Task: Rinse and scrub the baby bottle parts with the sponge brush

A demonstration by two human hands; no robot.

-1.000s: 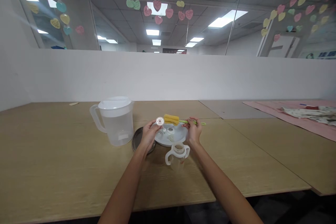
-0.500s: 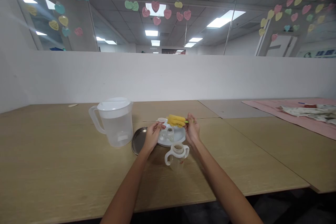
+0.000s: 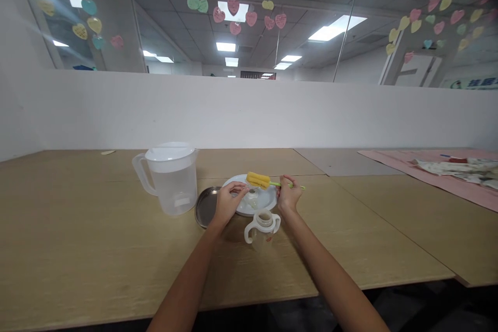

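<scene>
My right hand (image 3: pixel 289 196) grips the green handle of a bottle brush (image 3: pixel 258 180), whose yellow sponge head points left above a white plate (image 3: pixel 268 200). My left hand (image 3: pixel 229 202) is over the plate's left side, thumb and fingertips pinched together; whatever is between them is too small to make out. Just right of those fingertips, a clear bottle part (image 3: pixel 252 198) lies on the plate. Nearer to me stands a clear baby bottle (image 3: pixel 263 229), upright and uncapped, with a white two-handled collar.
A metal tray (image 3: pixel 206 207) lies partly under the plate's left side. Left of it stands a translucent lidded pitcher (image 3: pixel 173 181). Pink cloth (image 3: pixel 389 158) with patterned fabric covers the far right of the wooden table (image 3: pixel 116 249). A white wall (image 3: pixel 233 114) rises behind.
The brush has slid left and down in my right hand, and more of its handle shows. My left hand has lowered to the plate; the clear round piece at its fingertips no longer shows.
</scene>
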